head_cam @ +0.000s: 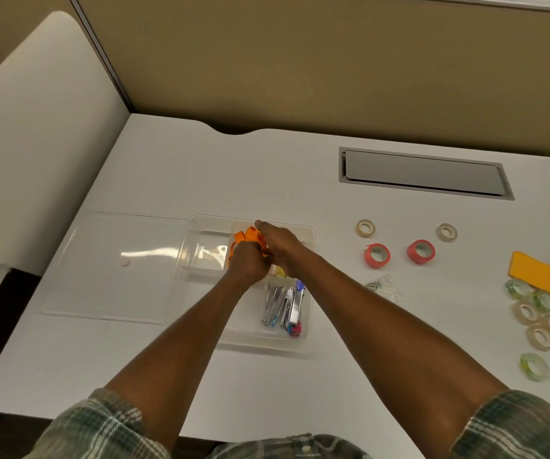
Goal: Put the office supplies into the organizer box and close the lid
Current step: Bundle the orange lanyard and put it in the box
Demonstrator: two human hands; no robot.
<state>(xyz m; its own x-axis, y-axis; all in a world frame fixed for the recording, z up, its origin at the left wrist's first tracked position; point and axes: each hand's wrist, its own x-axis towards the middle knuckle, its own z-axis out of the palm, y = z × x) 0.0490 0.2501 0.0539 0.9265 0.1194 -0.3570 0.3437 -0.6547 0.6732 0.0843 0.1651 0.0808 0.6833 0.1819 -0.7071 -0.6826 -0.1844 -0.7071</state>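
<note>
A clear organizer box [200, 223] sits mid-desk, its clear lid [111, 263] lying open flat to its left. Both hands are over the box's far compartment. My left hand [250, 263] grips orange tape rolls [245, 236], and my right hand [280, 243] lies over them, fingers curled round the same rolls. The near compartment holds staplers and clips [285, 308]. Something yellow [280, 271] shows under my right wrist.
To the right on the white desk lie two red tape rolls [377, 255], two beige rolls [365, 227], a small bag of clips [384, 286], orange and pink sticky notes [532, 273], and several clear and green rolls [543, 313]. A cable hatch [424, 173] is set in the desk behind.
</note>
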